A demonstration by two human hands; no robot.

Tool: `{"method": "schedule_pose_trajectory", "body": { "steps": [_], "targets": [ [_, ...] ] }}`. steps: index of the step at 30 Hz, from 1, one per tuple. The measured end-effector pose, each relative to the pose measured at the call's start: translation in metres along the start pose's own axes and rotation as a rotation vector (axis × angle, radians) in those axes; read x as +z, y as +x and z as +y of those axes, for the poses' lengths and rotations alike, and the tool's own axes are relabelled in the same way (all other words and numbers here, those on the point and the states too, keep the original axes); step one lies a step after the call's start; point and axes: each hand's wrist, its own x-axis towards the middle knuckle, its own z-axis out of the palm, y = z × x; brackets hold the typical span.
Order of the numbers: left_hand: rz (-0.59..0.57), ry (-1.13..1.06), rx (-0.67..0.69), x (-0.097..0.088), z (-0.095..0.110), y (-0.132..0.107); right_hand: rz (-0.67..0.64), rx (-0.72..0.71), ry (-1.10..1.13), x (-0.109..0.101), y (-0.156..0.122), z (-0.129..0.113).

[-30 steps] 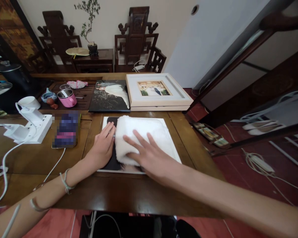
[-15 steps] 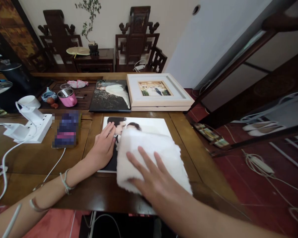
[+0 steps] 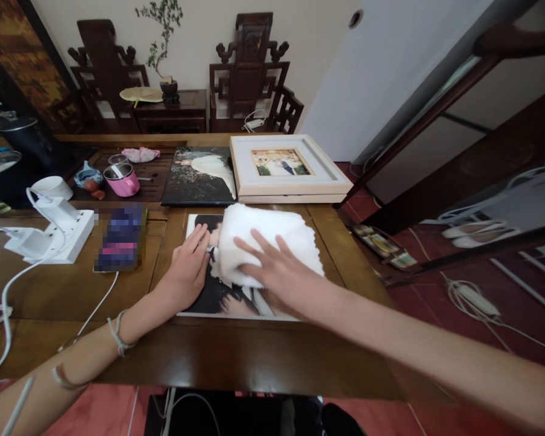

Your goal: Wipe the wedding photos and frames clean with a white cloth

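Note:
A photo print [image 3: 236, 307] of two people lies flat on the wooden table, its upper right part hidden under a folded, fluffy white towel [image 3: 272, 221]. My right hand [image 3: 277, 263] presses on the towel with fingers spread, and the thumb appears tucked into its fold. Along the left edge of the print rests my left hand [image 3: 188, 266], its fingers stretched out flat and holding nothing. A dark photo panel [image 3: 200, 175] and a light wooden picture frame [image 3: 290, 189] lie just beyond the print.
To the left are a phone-like blurred object [image 3: 122, 237] with a cable, a white power strip [image 3: 75, 233] with plugs, a pink cup [image 3: 122, 180] and a small blue teapot [image 3: 88, 175]. The table's right edge [image 3: 367, 266] drops to a red floor.
My right hand has moved the towel up and away from me across the print, uncovering its lower part. My left hand stays at the left edge.

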Motion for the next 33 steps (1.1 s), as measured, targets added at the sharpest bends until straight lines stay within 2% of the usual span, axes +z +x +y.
{"method": "schedule_pose_trajectory", "body": {
  "steps": [3, 5, 8, 12, 15, 18, 22, 24, 27, 30, 33],
  "targets": [
    [0.011, 0.003, 0.008, 0.000, 0.000, 0.000, 0.012, 0.035, -0.032, -0.006, 0.012, 0.018],
    [0.011, 0.003, 0.004, 0.000, 0.000, 0.000, 0.012, 0.026, -0.034, -0.005, 0.010, 0.016],
    [-0.001, -0.003, -0.012, -0.001, 0.002, 0.000, 0.061, -0.027, -0.009, 0.006, -0.009, -0.009],
    [-0.011, -0.007, -0.035, -0.001, 0.003, 0.000, 0.311, -0.118, 0.106, 0.025, -0.047, -0.060],
    [-0.015, -0.005, -0.031, -0.001, 0.003, 0.001, 0.335, -0.192, 0.173, 0.029, -0.063, -0.076],
    [-0.017, -0.011, -0.029, -0.001, 0.002, 0.001, 0.245, -0.204, 0.176, 0.023, -0.055, -0.062],
    [-0.010, -0.021, -0.040, -0.001, 0.002, 0.001, 0.066, -0.089, 0.086, 0.008, -0.014, -0.020],
    [-0.009, -0.030, -0.021, -0.001, 0.002, 0.000, 0.034, -0.054, 0.033, 0.000, 0.009, 0.000],
    [-0.006, -0.032, -0.013, -0.001, 0.001, 0.000, 0.055, -0.063, 0.026, -0.007, 0.035, 0.023],
    [0.002, -0.023, -0.010, -0.001, -0.001, 0.000, 0.091, -0.072, 0.041, -0.009, 0.041, 0.032],
    [0.002, -0.031, -0.012, -0.001, -0.001, 0.000, 0.079, -0.095, 0.039, -0.008, 0.024, 0.019]
  ]
}}
